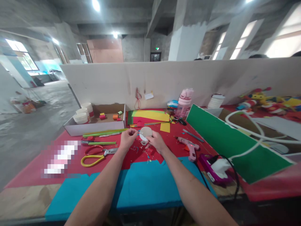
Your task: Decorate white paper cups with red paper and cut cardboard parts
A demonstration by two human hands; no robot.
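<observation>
My right hand (157, 141) grips the edge of a pale round disc (145, 131), which looks like cardboard, over the red table covering. Left of the disc, my left hand (128, 139) is closed in a pinch; whatever its fingertips hold is too small to make out. Small paper scraps (148, 153) lie scattered below both hands. Scissors (100, 156) with one red and one yellow handle rest by my left forearm. To the right of my right hand lies a pink glue gun (189, 147).
A shallow box (77, 129) with white cups stands back left. Coloured paper sheets (152, 115) and a pink bottle (184, 102) are behind my hands. On the right are a purple power strip (213, 175), a green board (230, 141) and a white cable. Blue sheeting (150, 185) covers the front edge.
</observation>
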